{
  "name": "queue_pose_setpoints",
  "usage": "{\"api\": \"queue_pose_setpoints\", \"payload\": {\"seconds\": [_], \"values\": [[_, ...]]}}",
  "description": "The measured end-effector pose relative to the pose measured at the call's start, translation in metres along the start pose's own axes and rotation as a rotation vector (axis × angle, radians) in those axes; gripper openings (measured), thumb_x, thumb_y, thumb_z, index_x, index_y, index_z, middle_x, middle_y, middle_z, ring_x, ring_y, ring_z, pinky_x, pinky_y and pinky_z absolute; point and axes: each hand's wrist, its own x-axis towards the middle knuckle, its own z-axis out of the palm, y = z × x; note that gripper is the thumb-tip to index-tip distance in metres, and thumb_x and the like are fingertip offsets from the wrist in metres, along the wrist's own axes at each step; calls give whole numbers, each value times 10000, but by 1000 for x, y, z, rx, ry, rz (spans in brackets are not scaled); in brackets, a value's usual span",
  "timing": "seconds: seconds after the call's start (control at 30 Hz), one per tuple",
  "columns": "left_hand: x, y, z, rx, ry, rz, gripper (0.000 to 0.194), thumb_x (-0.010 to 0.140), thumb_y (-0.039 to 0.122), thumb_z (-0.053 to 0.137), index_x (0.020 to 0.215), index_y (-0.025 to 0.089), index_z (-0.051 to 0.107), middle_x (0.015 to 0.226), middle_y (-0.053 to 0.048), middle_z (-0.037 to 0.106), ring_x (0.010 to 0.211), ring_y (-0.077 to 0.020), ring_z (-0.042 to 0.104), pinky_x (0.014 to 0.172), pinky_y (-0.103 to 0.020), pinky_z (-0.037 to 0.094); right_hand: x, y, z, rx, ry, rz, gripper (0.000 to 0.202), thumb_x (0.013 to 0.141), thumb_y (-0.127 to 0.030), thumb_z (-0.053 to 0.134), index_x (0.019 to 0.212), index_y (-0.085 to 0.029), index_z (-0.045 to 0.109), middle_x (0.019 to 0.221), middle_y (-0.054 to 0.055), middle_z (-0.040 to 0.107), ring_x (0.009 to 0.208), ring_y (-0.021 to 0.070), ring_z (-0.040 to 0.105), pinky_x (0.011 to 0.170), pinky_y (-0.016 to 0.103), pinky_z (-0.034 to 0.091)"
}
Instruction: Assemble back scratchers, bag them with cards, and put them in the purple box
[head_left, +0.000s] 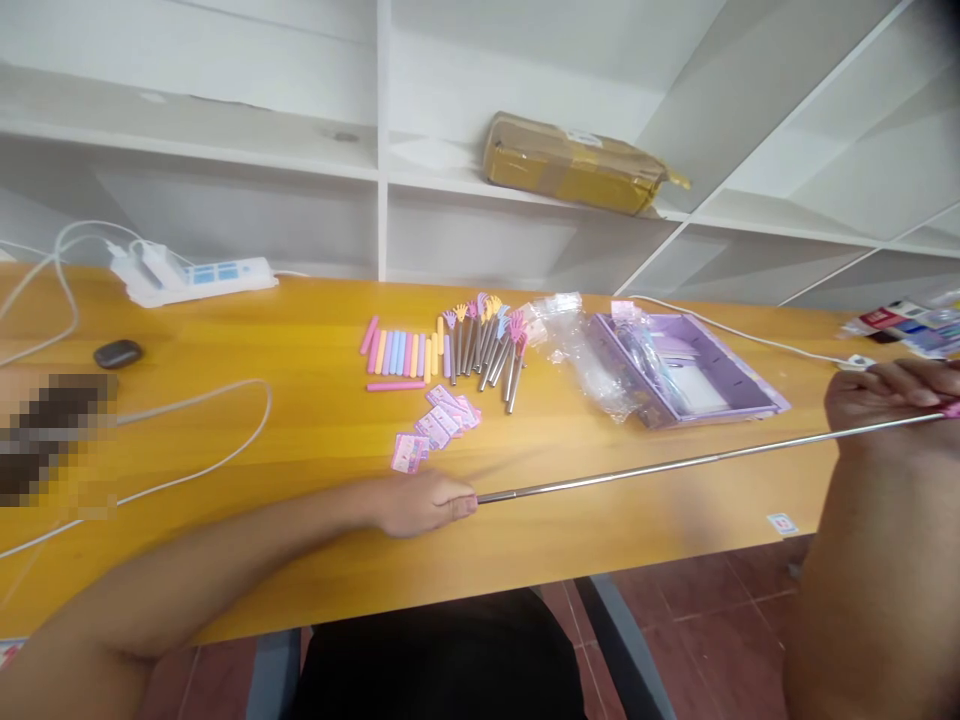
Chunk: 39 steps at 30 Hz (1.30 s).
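Observation:
A telescopic back scratcher (645,472), drawn out to a long thin metal rod, stretches across the front of the table. My left hand (424,505) is closed around its thick end. Near the right edge of the view my right hand (889,395) is closed at its other end, where a bit of pink shows. Behind the rod lies a pile of collapsed back scratchers (487,345) with small coloured hand-shaped heads. Beside them is a row of pastel sleeves (397,353). Several printed pink cards (437,427) lie scattered in front of these.
A purple basket (742,410) with clear plastic bags (592,365) against it stands right of the pile. A white power strip (202,280), cables and a dark mouse-like object (118,353) are at the left. A taped cardboard box (574,165) rests on the shelf above.

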Motion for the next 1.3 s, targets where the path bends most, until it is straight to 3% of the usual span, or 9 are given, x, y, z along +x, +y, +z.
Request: {"api": "queue_pose_setpoints", "payload": {"seconds": [0.1, 0.23, 0.43, 0.53, 0.7, 0.8, 0.87, 1.07, 1.3], "values": [[0, -1, 1, -21, 18, 10, 529, 1092, 637, 299, 773, 227, 399, 682, 14, 449, 587, -158, 405, 580, -300, 322, -5, 5, 15, -87, 67, 275, 744, 1143, -366, 320, 604, -270, 824, 722, 143, 666, 417, 29, 271, 624, 513, 259], [2, -3, 2, -75, 52, 32, 556, 1075, 680, 336, 762, 226, 408, 671, 16, 449, 582, -154, 399, 574, -299, 323, -25, 6, 54, -286, 55, 256, 912, 1107, -281, 23, 591, -268, 775, 655, 96, 542, 438, 50, 173, 625, 487, 231], [-1, -7, 7, -473, 24, -140, 584, 1020, 796, 359, 830, 244, 386, 654, 67, 367, 506, -113, 330, 457, -247, 309, -77, 40, 137, -203, -267, 475, 447, 907, -445, 551, 512, -244, 494, 583, -34, 237, 471, 88, 208, 561, 375, 139], [-1, -7, 9, -627, 47, -144, 579, 997, 805, 423, 848, 247, 379, 655, 90, 329, 493, -93, 277, 428, -219, 272, -127, 56, 177, -71, -455, 515, 322, 676, -523, 747, 583, -242, 620, 584, -29, 305, 482, 107, 318, 515, 336, 177], [-1, -10, 11, -729, 117, -73, 556, 1028, 743, 456, 819, 236, 366, 653, 94, 333, 499, -75, 261, 439, -203, 258, -257, 53, 222, -41, -738, 587, 622, 955, -694, 436, 632, -217, 671, 620, 59, 514, 607, 191, 543, 608, 358, 437], [-2, -11, 11, -771, 115, -106, 543, 1043, 713, 462, 812, 230, 369, 651, 93, 343, 492, -68, 264, 437, -199, 252, -330, 49, 225, -42, -878, 794, 793, 990, -817, 284, 610, -213, 631, 622, 87, 559, 681, 233, 609, 657, 379, 504], [-1, -11, 10, -788, 99, -156, 535, 1044, 707, 469, 821, 229, 380, 642, 94, 352, 483, -65, 269, 430, -194, 251, -355, 53, 220, -47, -790, 836, 858, 985, -858, 192, 605, -216, 616, 565, 70, 521, 625, 219, 578, 624, 364, 489], [9, -13, 1, -916, 57, -195, 498, 1055, 654, 509, 834, 233, 363, 644, 103, 336, 459, -52, 222, 412, -176, 196, -346, 73, 201, -164, -831, 835, 899, 936, -935, 225, 592, -199, 611, 560, 47, 487, 519, 154, 449, 508, 308, 365], [9, -11, -7, -924, -6, -219, 483, 1080, 617, 481, 815, 223, 387, 640, 91, 334, 468, -59, 222, 423, -185, 199, -342, 65, 205, -218, -858, 902, 986, 859, -1016, 113, 610, -212, 627, 532, 42, 465, 492, 153, 432, 473, 311, 345]]}}
